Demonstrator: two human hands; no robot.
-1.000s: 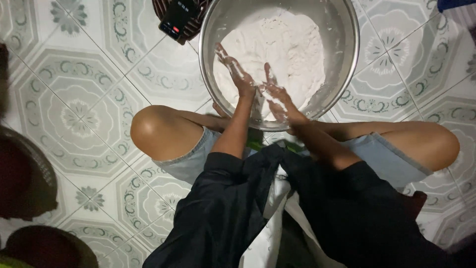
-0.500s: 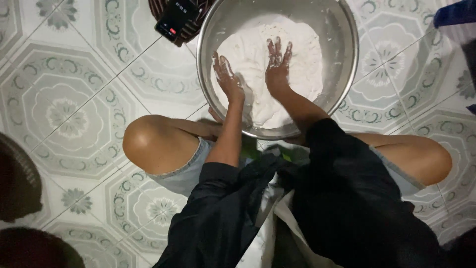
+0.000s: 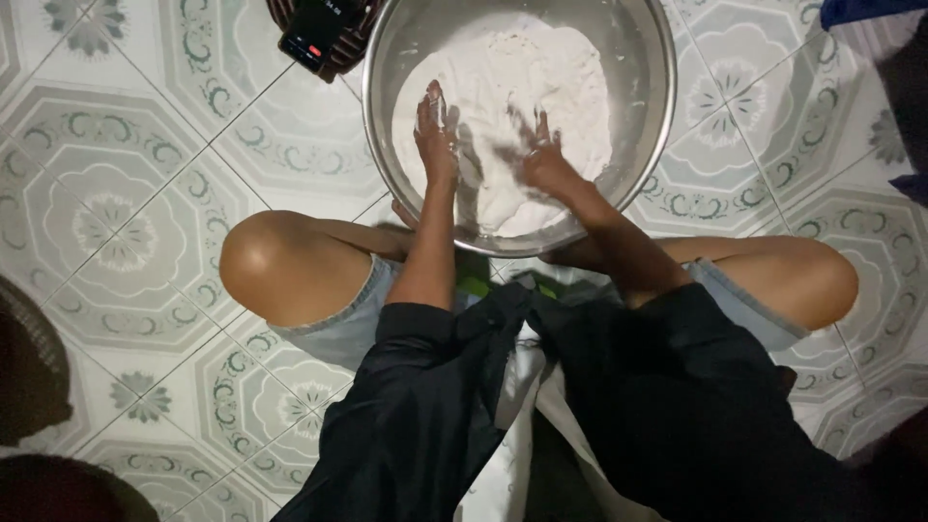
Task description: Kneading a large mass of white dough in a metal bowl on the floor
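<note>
Our left hand (image 3: 437,135) lies flat and open, fingers stretched straight, pressed into the mound of white flour-like dough (image 3: 512,106); it grips nothing. Our right hand (image 3: 546,164) is also open, fingers spread and slightly blurred, its palm down on the same white mass just beside the left. Both hands are dusted white.

The white mass fills most of the wide round stainless-steel bowl (image 3: 650,126), heaped toward the far wall and thinner at the near rim. The bowl stands on the patterned grey-and-white tiled floor (image 3: 126,213), between our bare knees and just in front of our dark sleeves. At the bowl's far left rim a black phone with a lit screen (image 3: 314,34) rests on a dark woven stand.

We judge that we are in the mixing or kneading step, with the mass still loose and powdery in places. The next move calls for drawing the dry material from the far wall inward and pressing evenly, keeping the bowl steady.
</note>
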